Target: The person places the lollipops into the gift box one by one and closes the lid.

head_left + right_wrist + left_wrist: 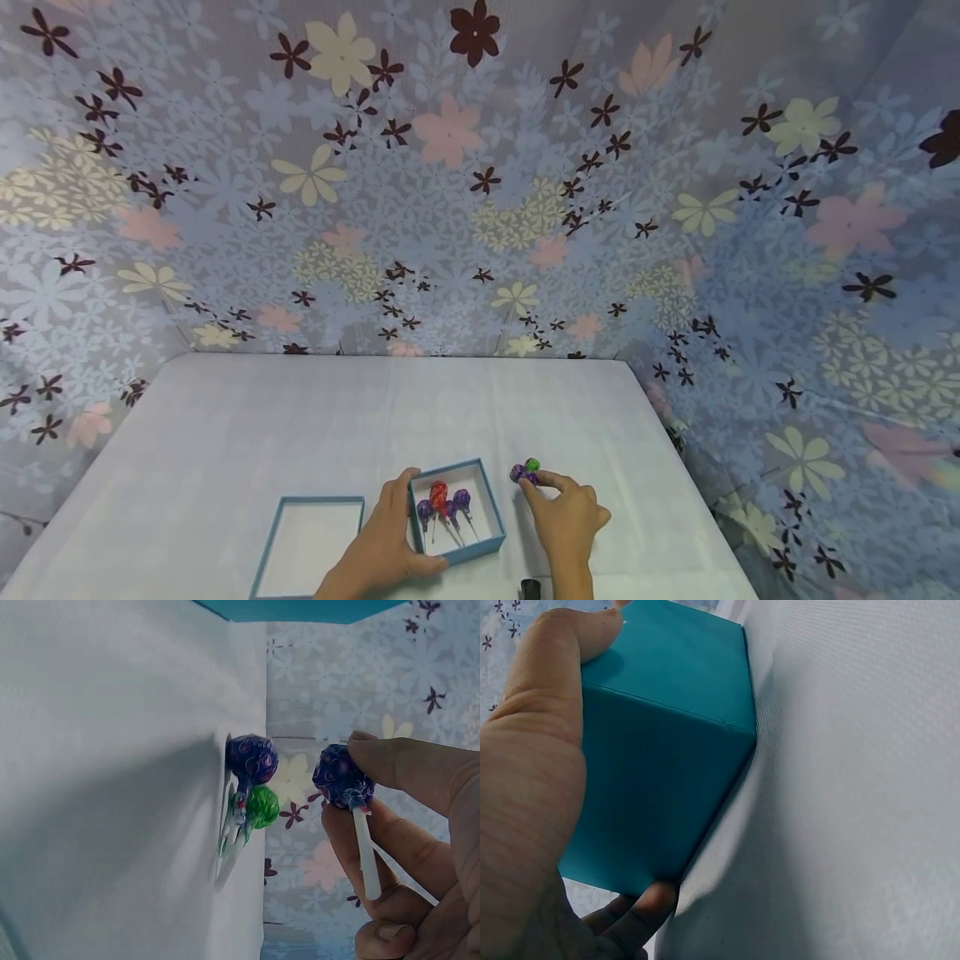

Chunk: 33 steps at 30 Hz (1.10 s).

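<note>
My left hand (386, 533) grips the teal box (491, 545) by its left side, thumb at the near edge and fingers toward the far corner. Inside the open box lie several wrapped lollipops, a red one (438, 492) and purple ones (462, 499) among them, with their white sticks toward the near side. Right of the box, my right hand (567, 517) pinches a purple lollipop (341, 776) by its wrapped head, its white stick hanging down along the fingers. Beyond it, another purple lollipop (252, 759) and a green lollipop (262, 807) lie together on the table.
A shallow white tray with a teal rim (322, 500), like the box's lid, lies left of the left hand. At the near table edge a small black object (530, 589) shows beside the right wrist. Flowered cloth (450, 250) hangs behind the white-covered table (225, 433).
</note>
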Tool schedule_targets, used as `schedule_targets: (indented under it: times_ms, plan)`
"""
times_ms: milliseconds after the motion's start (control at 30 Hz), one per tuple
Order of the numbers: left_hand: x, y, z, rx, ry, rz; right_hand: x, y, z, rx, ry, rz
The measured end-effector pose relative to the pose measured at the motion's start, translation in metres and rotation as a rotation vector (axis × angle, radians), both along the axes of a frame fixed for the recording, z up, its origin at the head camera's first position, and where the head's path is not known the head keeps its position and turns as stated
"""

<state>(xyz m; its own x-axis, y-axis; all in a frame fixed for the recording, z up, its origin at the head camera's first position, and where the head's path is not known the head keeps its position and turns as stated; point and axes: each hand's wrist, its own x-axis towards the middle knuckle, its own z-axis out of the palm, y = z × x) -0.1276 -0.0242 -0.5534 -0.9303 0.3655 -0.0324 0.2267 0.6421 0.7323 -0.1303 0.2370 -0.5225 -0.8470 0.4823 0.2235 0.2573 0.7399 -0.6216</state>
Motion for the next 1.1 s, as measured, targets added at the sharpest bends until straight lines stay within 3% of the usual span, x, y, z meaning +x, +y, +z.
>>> schedule_targets:
  times_ms: [600, 1100]
  plan:
    - [-0.001, 0.001, -0.003, 0.01, -0.011, 0.006, 0.004, -0.016, 0.016, 0.028, 0.154, 0.013]
    - [0.0, 0.002, -0.001, -0.006, 0.005, 0.014, 0.007, -0.036, 0.023, 0.038, 0.148, 0.055]
